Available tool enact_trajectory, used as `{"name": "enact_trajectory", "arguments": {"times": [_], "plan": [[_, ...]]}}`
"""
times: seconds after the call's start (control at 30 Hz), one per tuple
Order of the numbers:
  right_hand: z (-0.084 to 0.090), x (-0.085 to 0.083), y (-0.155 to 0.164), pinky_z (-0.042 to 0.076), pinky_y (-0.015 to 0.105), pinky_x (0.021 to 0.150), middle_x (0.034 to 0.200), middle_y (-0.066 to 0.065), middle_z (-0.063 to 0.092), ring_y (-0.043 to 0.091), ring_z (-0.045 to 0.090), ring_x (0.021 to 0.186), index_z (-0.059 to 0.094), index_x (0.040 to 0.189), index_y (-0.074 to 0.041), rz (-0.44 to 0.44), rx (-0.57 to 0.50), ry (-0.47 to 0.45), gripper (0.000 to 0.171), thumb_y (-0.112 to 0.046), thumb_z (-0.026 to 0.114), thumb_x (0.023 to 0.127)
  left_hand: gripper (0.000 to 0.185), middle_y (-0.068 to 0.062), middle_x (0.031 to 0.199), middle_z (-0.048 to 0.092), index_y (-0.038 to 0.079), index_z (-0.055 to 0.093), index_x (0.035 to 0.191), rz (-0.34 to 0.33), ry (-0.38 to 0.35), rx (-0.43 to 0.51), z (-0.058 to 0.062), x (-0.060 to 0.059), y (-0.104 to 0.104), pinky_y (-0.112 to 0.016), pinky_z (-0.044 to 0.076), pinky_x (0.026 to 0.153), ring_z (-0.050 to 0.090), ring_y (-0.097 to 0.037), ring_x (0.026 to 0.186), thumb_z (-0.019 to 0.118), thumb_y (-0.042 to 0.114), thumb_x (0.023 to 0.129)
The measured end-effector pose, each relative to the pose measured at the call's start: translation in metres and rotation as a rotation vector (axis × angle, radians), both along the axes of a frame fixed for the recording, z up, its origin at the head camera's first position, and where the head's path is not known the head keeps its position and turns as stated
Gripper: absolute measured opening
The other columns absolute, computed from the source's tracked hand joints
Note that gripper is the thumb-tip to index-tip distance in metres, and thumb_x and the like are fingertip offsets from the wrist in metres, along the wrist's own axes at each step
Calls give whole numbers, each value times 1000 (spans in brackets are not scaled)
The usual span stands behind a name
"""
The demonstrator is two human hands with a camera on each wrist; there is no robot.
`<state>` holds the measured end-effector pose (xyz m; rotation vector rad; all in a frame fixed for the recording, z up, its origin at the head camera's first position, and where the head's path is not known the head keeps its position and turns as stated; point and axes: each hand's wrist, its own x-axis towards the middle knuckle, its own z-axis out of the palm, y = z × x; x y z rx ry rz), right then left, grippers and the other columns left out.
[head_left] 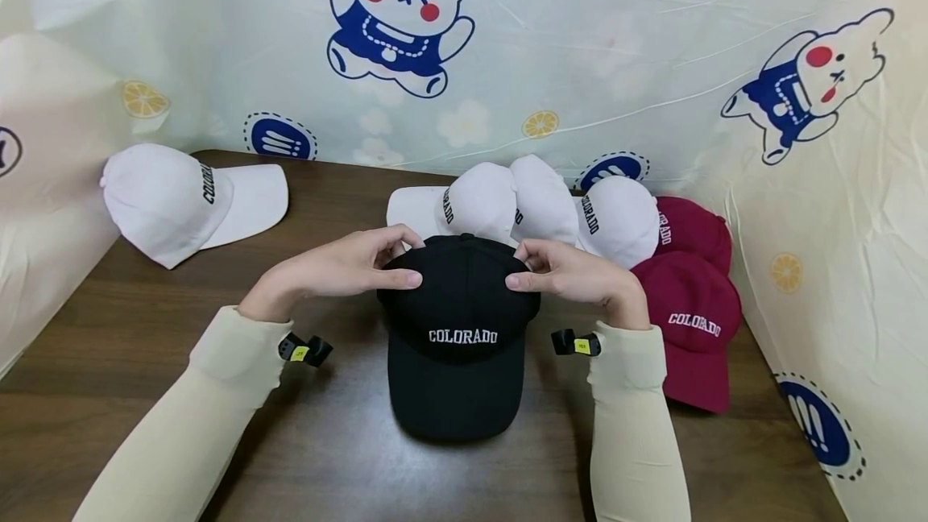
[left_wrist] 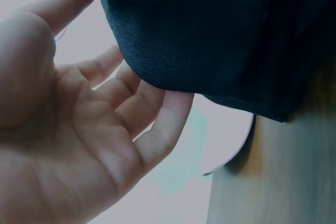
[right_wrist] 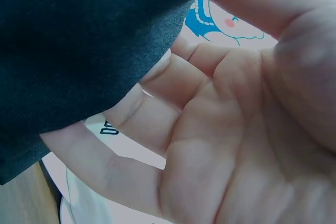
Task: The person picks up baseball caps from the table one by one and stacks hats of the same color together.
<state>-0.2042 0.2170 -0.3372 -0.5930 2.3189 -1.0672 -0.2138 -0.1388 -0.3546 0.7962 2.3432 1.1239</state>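
A black cap (head_left: 460, 296) with white COLORADO lettering is held between both hands at mid-table, its brim toward me. My left hand (head_left: 355, 264) grips the cap's left side, thumb on the front of the crown and fingers behind. On the opposite side my right hand (head_left: 573, 268) grips it the same way. The left wrist view shows the left fingers (left_wrist: 152, 108) curled behind the edge of the black fabric (left_wrist: 194, 30). In the right wrist view the right fingers (right_wrist: 142, 119) likewise reach behind the dark cloth (right_wrist: 89, 45).
Behind the black cap stands a row of white caps (head_left: 478, 200). Two maroon caps (head_left: 689, 304) sit at the right, one in front of the other. A single white cap (head_left: 167, 200) lies at the far left of the brown table (head_left: 304, 441). Printed sheeting (head_left: 565, 47) hangs around the table.
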Motion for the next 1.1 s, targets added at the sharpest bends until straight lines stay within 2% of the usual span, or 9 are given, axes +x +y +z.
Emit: {"name": "enact_trajectory", "arguments": {"times": [0.27, 0.43, 0.57, 0.73, 1.1], "plan": [[-2, 0, -1, 45, 33, 74, 83, 3, 55, 23, 53, 79, 57, 110, -5, -44, 24, -4, 25, -24, 72, 102, 44, -6, 98, 54, 15, 55, 136, 23, 67, -23, -7, -3, 5, -39, 43, 81, 52, -22, 87, 75, 34, 102], [-3, 0, 0, 53, 44, 81, 90, 6, 62, 35, 60, 88, 58, 110, -4, -78, 27, -31, 25, -22, 74, 102, 47, -7, 107, 63, 13, 54, 138, 38, 113, -27, -7, -1, 9, -41, 47, 86, 56, -23, 92, 75, 35, 101], [-3, 0, 3, 53, 41, 78, 89, 6, 61, 30, 60, 84, 59, 111, -4, -77, 39, -23, 25, -20, 76, 100, 49, -7, 110, 66, 13, 55, 140, 44, 148, -24, -7, -1, 11, -42, 48, 86, 57, -23, 92, 76, 34, 101], [-2, 0, 8, 51, 33, 74, 92, 8, 62, 23, 57, 80, 59, 113, -2, -59, 46, -5, 27, -15, 78, 98, 50, -8, 109, 63, 13, 55, 141, 51, 134, 1, -8, 0, 11, -41, 47, 83, 56, -23, 89, 77, 32, 100], [-3, -3, 7, 53, 35, 84, 102, 11, 64, 24, 60, 95, 61, 113, -2, -62, 82, 26, 29, -13, 81, 95, 55, -10, 106, 54, 9, 53, 143, 62, 81, 16, -11, -1, 12, -41, 41, 83, 51, -25, 94, 77, 32, 100]]}}
